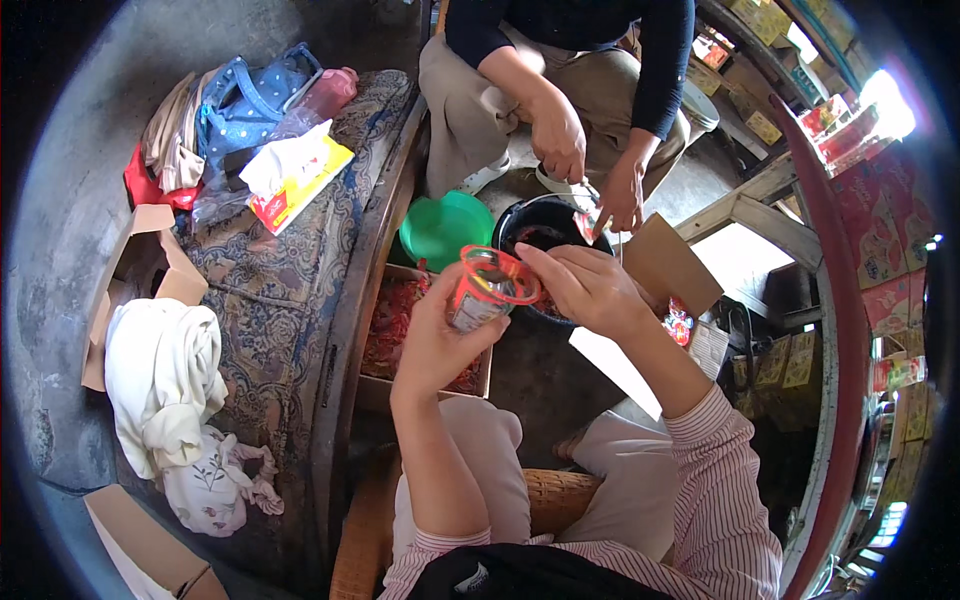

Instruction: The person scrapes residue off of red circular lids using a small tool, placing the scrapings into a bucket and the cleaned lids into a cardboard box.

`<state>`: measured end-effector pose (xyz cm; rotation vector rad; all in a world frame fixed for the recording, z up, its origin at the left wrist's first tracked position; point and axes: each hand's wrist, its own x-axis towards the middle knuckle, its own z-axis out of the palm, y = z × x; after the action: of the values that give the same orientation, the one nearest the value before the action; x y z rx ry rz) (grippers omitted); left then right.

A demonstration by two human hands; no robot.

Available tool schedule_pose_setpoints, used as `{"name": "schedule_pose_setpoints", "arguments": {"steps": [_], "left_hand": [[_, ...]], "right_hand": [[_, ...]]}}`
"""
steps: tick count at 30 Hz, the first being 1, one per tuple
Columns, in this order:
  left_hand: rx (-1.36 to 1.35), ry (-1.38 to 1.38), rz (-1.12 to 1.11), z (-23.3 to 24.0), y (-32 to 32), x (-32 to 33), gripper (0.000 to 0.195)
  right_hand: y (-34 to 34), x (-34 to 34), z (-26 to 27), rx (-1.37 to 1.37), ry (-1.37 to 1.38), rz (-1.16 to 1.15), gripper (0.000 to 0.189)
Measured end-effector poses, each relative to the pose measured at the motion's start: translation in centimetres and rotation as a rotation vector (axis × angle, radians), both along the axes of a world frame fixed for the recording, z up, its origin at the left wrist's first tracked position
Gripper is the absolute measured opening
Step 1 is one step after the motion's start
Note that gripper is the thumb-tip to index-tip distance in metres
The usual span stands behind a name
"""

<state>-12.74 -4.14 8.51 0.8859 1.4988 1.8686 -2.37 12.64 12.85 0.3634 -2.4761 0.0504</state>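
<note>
My left hand [431, 334] is wrapped around a clear plastic cup [484, 296] with a red rim and printed sides, tilted so its mouth faces up and right. Close by the rim is my right hand [592, 285], its index finger stretched towards the cup; whether it pinches anything is hidden. Below and behind the hands stands a black bucket [514, 225] with a wire handle and some red pieces inside. A cardboard box [489, 375] holding red plastic scraps [390, 322] sits under my left wrist. Beyond it is a green plastic basin [446, 225].
Opposite me a seated person's hands [626, 187] hold a small printed item over the bucket. On the left, a patterned bench cushion [259, 330] bears a tissue pack [300, 180], a blue dotted bag [247, 105] and white cloth [165, 375]. A red-topped wooden frame [832, 322] runs along the right.
</note>
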Motion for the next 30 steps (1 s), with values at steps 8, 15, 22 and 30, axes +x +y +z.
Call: {"name": "schedule_pose_setpoints", "arguments": {"steps": [8,15,22,30], "left_hand": [[0.003,-0.102,-0.075,-0.1,-0.4,-0.2,0.049],[0.0,-0.202,-0.13,0.5,-0.6,0.1,0.049],[0.008,-0.242,-0.171,0.6,-0.8,0.0,0.049],[0.018,-0.257,-0.2,0.8,-0.9,0.0,0.049]], "right_hand": [[0.3,0.0,0.1,-0.013,0.041,0.023,0.051],[0.1,-0.3,0.6,0.022,0.023,0.031,0.053],[0.0,-0.6,0.8,0.013,0.021,0.052,0.052],[-0.1,-1.0,0.7,0.006,0.058,0.095,0.051]]}}
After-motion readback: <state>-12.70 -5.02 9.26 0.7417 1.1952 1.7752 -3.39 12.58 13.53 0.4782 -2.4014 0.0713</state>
